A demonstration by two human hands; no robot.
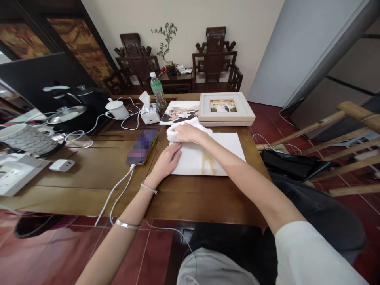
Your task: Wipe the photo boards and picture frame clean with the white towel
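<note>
A white rectangular panel (228, 146) with a pale yellow shape near its lower middle lies flat on the wooden table. My right hand (188, 133) is closed on a white fluffy cloth (172, 133), pressed against the panel's upper left part; some of the cloth spreads out behind the fingers. At the panel's left edge rests my left hand (170, 159), its fingers stretched out and touching the edge just below the cloth. My right forearm crosses over the panel and hides part of it.
Behind the panel are a photo print (181, 113) and a framed picture (224, 106). To the left lie a phone (141, 146) on a charging cable, a tissue box (150, 113), a green-labelled bottle (158, 91), a lidded cup (116, 109) and a power strip (18, 174).
</note>
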